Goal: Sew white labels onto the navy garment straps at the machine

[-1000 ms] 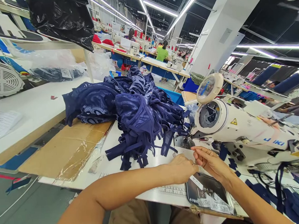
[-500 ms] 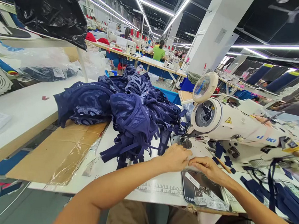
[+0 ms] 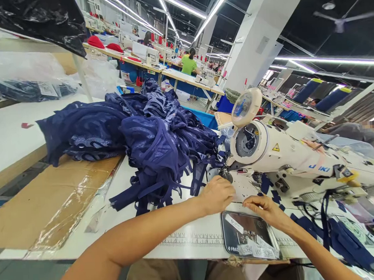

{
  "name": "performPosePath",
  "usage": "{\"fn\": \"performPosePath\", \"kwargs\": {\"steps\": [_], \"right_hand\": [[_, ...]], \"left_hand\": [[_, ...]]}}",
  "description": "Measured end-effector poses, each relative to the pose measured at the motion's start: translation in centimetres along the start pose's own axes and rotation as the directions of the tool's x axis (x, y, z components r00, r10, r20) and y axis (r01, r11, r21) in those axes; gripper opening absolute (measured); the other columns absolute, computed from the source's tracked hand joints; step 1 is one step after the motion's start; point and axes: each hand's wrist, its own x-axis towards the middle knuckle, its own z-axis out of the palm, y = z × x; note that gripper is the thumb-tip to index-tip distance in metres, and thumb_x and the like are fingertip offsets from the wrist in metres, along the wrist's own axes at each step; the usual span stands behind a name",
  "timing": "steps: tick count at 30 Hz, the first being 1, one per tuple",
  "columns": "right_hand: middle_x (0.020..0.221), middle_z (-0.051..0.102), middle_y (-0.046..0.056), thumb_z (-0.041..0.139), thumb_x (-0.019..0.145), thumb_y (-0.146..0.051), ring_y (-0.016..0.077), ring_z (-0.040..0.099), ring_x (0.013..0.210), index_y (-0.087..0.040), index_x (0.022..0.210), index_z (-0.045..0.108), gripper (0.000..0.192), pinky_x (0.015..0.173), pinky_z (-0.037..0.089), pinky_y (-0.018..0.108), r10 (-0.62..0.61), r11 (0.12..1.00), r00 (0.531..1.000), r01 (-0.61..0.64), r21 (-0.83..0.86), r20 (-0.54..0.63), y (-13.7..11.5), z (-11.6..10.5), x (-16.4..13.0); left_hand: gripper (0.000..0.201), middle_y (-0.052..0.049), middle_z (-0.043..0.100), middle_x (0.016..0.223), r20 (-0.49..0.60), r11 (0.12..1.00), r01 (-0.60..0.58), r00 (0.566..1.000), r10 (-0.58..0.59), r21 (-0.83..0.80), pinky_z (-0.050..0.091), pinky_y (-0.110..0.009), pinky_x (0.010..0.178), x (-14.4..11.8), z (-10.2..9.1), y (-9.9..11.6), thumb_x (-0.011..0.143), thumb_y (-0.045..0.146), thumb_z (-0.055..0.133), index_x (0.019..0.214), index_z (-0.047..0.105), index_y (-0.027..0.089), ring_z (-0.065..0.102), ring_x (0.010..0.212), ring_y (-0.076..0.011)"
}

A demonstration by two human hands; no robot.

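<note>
Both hands (image 3: 238, 200) at sewing machine (image 3: 270, 152) needle; navy fabric pile (image 3: 149, 138) just left.

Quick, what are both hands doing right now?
Left hand: curled by the sewing machine; grip cannot be told.
Right hand: fingers bent, resting on the table; grip unclear.

The hall is brightly and evenly lit by long white fluorescent ceiling tubes (image 3: 178, 5) that run off into the distance, blown out to pure white. Shadows on the white worktable (image 3: 193, 237) are soft and faint. Glare sits on the crinkled black plastic sheet (image 3: 40, 18) and the glossy dark metal tray (image 3: 248, 235). The wide lens bends straight lines strongly toward the edges. Distant workstations seem slightly soft, perhaps from motion blur; the foreground is sharp.
</note>
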Motion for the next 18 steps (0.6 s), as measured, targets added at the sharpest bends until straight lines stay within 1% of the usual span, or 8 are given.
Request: {"fn": "performPosePath", "kwargs": {"steps": [1,2,4,5,6,10,15,18], "right_hand": [[0.073,0.067,0.003,0.046,0.08,-0.043,0.0182,0.059,0.069,-0.02,0.072,0.066,0.032,0.061,0.046,0.027,0.005,1.0,1.0,-0.005,-0.017,0.021,0.0,0.2,-0.1],[0.073,0.067,0.003,0.047,0.08,-0.043,0.0187,0.06,0.07,-0.02,0.073,0.067,0.031,0.061,0.046,0.027,0.013,0.999,0.999,-0.011,-0.036,0.036,0.0,0.3,-0.3],[0.074,0.068,0.003,0.047,0.079,-0.042,0.0195,0.061,0.071,-0.022,0.073,0.068,0.029,0.059,0.047,0.027,0.027,0.997,0.999,-0.024,-0.077,0.038,-0.1,0.5,-0.5],[0.074,0.068,0.002,0.048,0.079,-0.041,0.0196,0.061,0.07,-0.023,0.074,0.068,0.028,0.058,0.047,0.027,0.034,0.995,0.999,-0.031,-0.095,0.03,-0.1,0.5,-0.6],[0.074,0.068,0.002,0.048,0.079,-0.04,0.0197,0.061,0.07,-0.024,0.074,0.068,0.026,0.057,0.047,0.027,0.038,0.993,0.999,-0.036,-0.109,0.021,-0.1,0.5,-0.7],[0.075,0.068,0.002,0.047,0.08,-0.039,0.0204,0.062,0.072,-0.025,0.077,0.068,0.025,0.06,0.048,0.027,0.06,0.988,0.998,-0.058,-0.14,0.012,0.1,0.2,-0.7],[0.082,0.069,0.004,0.047,0.08,-0.044,0.0226,0.063,0.081,-0.023,0.08,0.068,0.03,0.075,0.047,0.031,0.109,0.974,0.994,-0.109,-0.2,-0.011,0.6,-0.1,-0.9],[0.085,0.069,0.005,0.046,0.08,-0.046,0.0229,0.063,0.081,-0.023,0.081,0.068,0.032,0.077,0.046,0.031,0.118,0.974,0.993,-0.118,-0.195,-0.011,0.6,0.0,-0.9]], "left_hand": [[0.01,-0.003,0.063,0.08,-0.058,0.983,0.138,0.988,-0.146,-0.122,0.038,-0.028,0.079,0.2,0.0,-0.2,0.078,0.015,0.051,0.073,0.059,0.015,0.055,0.08,-0.0148],[0.01,-0.003,0.063,0.082,-0.096,0.926,0.286,0.944,-0.317,-0.248,0.039,-0.026,0.079,0.5,0.0,-0.5,0.077,0.013,0.05,0.075,0.06,0.015,0.055,0.081,-0.0141],[0.013,-0.002,0.064,0.082,-0.086,0.724,0.528,0.779,-0.621,-0.445,0.042,-0.025,0.075,1.3,0.0,-1.3,0.076,0.012,0.051,0.081,0.062,0.016,0.056,0.078,-0.0138],[0.015,-0.003,0.064,0.082,-0.059,0.642,0.589,0.713,-0.699,-0.492,0.043,-0.026,0.072,1.8,0.1,-1.8,0.075,0.013,0.052,0.086,0.062,0.015,0.057,0.076,-0.0143],[0.017,-0.003,0.065,0.081,-0.033,0.587,0.62,0.673,-0.739,-0.52,0.043,-0.026,0.07,2.2,0.2,-2.3,0.074,0.014,0.054,0.089,0.062,0.015,0.057,0.075,-0.0148],[0.018,-0.003,0.066,0.08,0.006,0.538,0.612,0.663,-0.749,-0.58,0.044,-0.025,0.069,3.2,1.0,-3.3,0.073,0.018,0.058,0.09,0.065,0.014,0.058,0.074,-0.0146],[0.016,-0.002,0.066,0.079,0.014,0.499,0.596,0.651,-0.759,-0.629,0.044,-0.024,0.068,3.5,1.7,-3.2,0.074,0.019,0.059,0.087,0.066,0.015,0.058,0.073,-0.0141],[0.015,-0.002,0.066,0.08,0.009,0.488,0.594,0.641,-0.767,-0.64,0.044,-0.024,0.069,3.5,1.8,-3.1,0.074,0.019,0.06,0.086,0.066,0.015,0.058,0.074,-0.0142]]}}
